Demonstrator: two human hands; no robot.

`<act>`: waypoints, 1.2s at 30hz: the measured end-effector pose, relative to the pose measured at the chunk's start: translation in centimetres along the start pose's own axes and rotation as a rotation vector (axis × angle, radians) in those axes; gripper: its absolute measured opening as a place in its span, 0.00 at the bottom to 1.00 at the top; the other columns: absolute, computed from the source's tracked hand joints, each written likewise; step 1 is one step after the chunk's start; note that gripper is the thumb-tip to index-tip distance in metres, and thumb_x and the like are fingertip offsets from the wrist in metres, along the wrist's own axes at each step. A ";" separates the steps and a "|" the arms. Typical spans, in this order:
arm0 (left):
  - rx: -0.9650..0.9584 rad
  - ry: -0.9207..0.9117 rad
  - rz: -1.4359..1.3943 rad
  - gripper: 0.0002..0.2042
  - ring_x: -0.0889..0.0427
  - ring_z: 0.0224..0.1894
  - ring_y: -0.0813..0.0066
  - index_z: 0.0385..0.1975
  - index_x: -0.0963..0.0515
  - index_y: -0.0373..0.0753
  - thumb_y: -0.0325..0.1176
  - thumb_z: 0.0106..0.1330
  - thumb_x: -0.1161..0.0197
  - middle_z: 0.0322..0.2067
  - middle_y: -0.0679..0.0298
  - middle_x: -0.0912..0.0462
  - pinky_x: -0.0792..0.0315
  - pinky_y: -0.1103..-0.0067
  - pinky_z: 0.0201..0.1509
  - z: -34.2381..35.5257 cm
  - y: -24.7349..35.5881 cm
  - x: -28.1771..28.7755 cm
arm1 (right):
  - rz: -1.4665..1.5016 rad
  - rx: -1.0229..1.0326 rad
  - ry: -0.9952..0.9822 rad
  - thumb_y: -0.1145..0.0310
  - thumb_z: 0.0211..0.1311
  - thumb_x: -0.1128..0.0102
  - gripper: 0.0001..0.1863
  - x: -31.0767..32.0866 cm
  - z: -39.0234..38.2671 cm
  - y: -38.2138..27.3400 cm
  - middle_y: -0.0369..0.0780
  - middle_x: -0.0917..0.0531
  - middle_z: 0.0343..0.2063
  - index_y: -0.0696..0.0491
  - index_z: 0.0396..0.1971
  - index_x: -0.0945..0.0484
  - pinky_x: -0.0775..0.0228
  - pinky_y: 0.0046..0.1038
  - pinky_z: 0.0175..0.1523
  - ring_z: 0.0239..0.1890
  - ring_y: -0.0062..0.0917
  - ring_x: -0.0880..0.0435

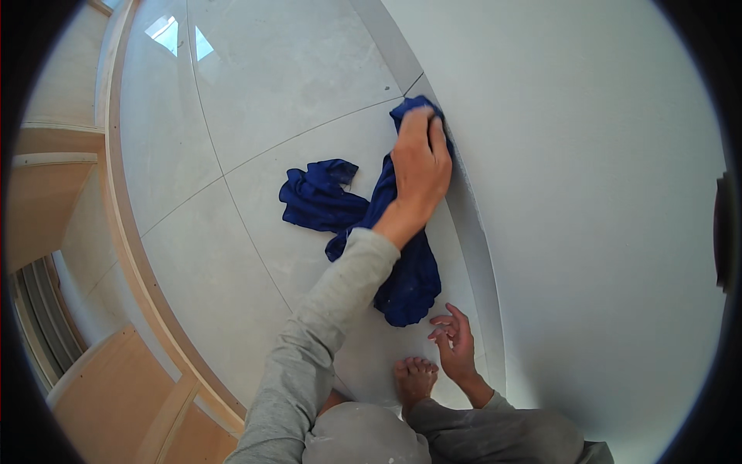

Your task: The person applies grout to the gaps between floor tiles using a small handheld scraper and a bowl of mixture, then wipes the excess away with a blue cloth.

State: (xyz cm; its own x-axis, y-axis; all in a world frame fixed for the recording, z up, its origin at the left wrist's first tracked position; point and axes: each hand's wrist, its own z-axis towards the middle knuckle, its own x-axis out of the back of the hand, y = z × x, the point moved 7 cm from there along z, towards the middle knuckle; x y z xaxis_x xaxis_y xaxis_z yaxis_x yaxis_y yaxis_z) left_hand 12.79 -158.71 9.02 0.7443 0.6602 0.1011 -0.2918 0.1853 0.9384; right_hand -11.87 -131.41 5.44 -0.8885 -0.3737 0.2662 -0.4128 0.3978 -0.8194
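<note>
A dark blue cloth [410, 286] lies crumpled and stretched out over the pale floor tiles, with one bunched part spread to the left. My left hand [421, 166] reaches forward, its fingers closed on the cloth's far end. There it presses the cloth down where the floor meets the grey skirting along the wall. Lower down, near my bare foot [416, 379], my right hand [456, 346] hovers beside the skirting. Its fingers are loosely bent and apart, and I see nothing held in them. The cloth's near end is just ahead of it, not touching.
A smooth pale wall [595, 193] rises along the right, with the grey skirting [479, 255] at its foot. On the left stands a wooden frame [131, 240] with wood panels. Large glossy tiles [263, 93] with thin joints cover the floor; a small dark speck lies near the skirting.
</note>
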 end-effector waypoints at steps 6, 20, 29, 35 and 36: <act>0.123 -0.038 -0.018 0.09 0.19 0.35 0.46 0.43 0.23 0.30 0.29 0.76 0.47 0.35 0.45 0.18 0.26 0.64 0.44 2.2 -0.9 -0.7 | 0.003 0.064 -0.020 0.79 0.71 0.47 0.30 -0.1 0.1 -0.5 0.46 0.18 0.49 0.58 0.72 0.41 0.21 0.28 0.47 0.40 0.25 0.14; 0.175 -0.079 -0.060 0.10 0.23 0.30 0.62 0.46 0.24 0.30 0.31 0.78 0.48 0.30 0.51 0.20 0.27 0.71 0.39 -0.9 -1.2 -0.6 | 0.025 0.015 0.015 0.79 0.72 0.47 0.30 0.4 0.2 0.5 0.46 0.19 0.47 0.58 0.72 0.41 0.21 0.27 0.46 0.42 0.26 0.14; 0.128 -0.195 -0.154 0.06 0.24 0.27 0.61 0.45 0.24 0.31 0.25 0.75 0.44 0.29 0.51 0.22 0.28 0.71 0.35 -8.8 2.1 0.2 | 0.001 0.001 0.018 0.80 0.72 0.47 0.30 0.2 0.5 0.2 0.44 0.20 0.46 0.58 0.72 0.41 0.19 0.27 0.47 0.44 0.24 0.17; 0.237 -0.393 -0.168 0.05 0.18 0.32 0.52 0.43 0.24 0.30 0.23 0.72 0.42 0.33 0.49 0.20 0.25 0.68 0.37 -14.5 3.8 0.5 | -0.038 -0.002 0.059 0.79 0.72 0.46 0.30 0.3 0.3 0.2 0.43 0.19 0.45 0.59 0.71 0.40 0.19 0.27 0.47 0.43 0.25 0.17; 0.232 -0.393 -0.164 0.05 0.18 0.32 0.52 0.43 0.24 0.30 0.23 0.72 0.42 0.33 0.49 0.20 0.25 0.68 0.37 -14.2 3.7 0.3 | -0.038 0.008 0.058 0.79 0.71 0.46 0.30 0.2 0.5 0.2 0.43 0.19 0.45 0.59 0.71 0.40 0.19 0.27 0.47 0.43 0.25 0.17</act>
State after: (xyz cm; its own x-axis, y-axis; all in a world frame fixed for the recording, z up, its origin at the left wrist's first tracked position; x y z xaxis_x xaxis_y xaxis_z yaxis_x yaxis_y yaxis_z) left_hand 3.39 -147.43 7.85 0.9529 0.3027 0.0211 -0.0435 0.0674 0.9968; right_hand -12.04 -131.82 5.06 -0.8826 -0.3387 0.3261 -0.4450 0.3779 -0.8119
